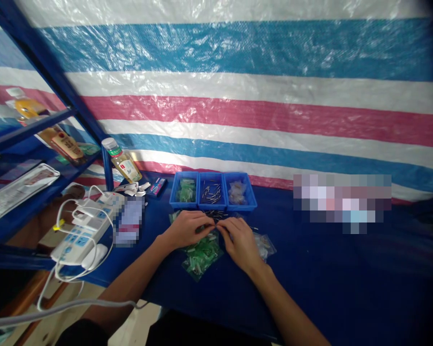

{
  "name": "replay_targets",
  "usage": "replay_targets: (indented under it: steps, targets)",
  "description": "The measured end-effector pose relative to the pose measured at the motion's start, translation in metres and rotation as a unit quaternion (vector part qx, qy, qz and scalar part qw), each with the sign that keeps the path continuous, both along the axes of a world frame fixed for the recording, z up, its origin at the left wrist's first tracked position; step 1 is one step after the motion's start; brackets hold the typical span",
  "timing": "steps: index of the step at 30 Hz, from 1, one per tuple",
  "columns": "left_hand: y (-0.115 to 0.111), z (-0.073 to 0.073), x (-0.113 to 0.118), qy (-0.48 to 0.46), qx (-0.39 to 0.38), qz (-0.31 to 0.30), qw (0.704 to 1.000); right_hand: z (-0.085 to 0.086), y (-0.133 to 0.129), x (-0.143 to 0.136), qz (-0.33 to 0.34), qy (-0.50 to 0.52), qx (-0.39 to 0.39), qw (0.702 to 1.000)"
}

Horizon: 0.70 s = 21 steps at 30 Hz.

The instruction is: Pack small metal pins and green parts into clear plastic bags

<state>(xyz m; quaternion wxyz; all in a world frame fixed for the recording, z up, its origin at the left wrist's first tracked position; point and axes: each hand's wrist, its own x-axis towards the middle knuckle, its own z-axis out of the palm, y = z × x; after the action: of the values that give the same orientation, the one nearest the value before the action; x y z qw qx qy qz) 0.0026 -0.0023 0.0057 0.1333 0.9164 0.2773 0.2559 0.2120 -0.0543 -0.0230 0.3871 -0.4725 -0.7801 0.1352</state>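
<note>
My left hand [189, 228] and my right hand [240, 242] meet at the fingertips, low over the blue table. Thumb and fingers are pinched together on each; whatever they hold is too small to make out. Below them lies a pile of clear bags with green pieces [202, 254]. Another clear bag with pale pieces [265, 246] is just right of my right hand. Behind the hands, dark slim metal pieces [215, 213] lie on the table, partly hidden. Three blue bins stand in a row: green pieces [186, 191], slim metal pieces [211, 192] and pale bagged pieces [237, 192].
At the left are a white power strip [90, 228] with cables, a blurred-out flat item [129, 221], a small blue box [156, 187] and a bottle [122, 161]. A blue metal shelf [46, 192] holds more bottles. Striped sheeting [238, 115] hangs behind the table.
</note>
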Motion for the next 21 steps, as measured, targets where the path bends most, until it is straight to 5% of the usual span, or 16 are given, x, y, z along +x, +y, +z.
replay_targets:
  steps: [21]
  targets:
    - [0.0006,-0.0008,-0.0018,-0.003,-0.004,0.002,1.000,-0.0065,0.0004,-0.0016,0.010,0.014,0.003,1.000]
